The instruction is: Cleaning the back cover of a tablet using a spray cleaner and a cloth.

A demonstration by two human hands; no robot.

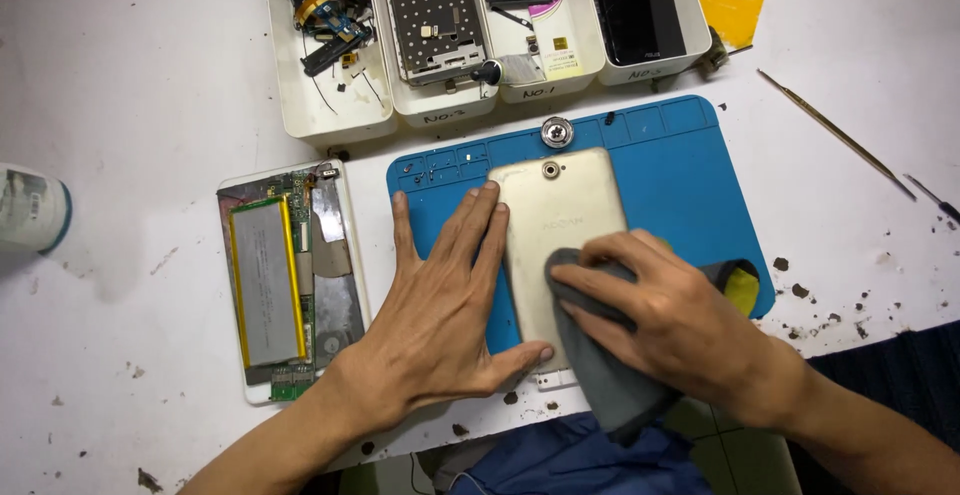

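A gold tablet back cover lies on a blue work mat. My left hand rests flat with fingers spread on the mat, touching the cover's left edge and lower corner. My right hand presses a grey cloth against the lower part of the cover. The cloth hangs past the table's front edge.
An opened tablet with its battery showing lies left of the mat. Several white trays of phone parts stand at the back. A thin metal tool lies at the right, a white jar at the far left.
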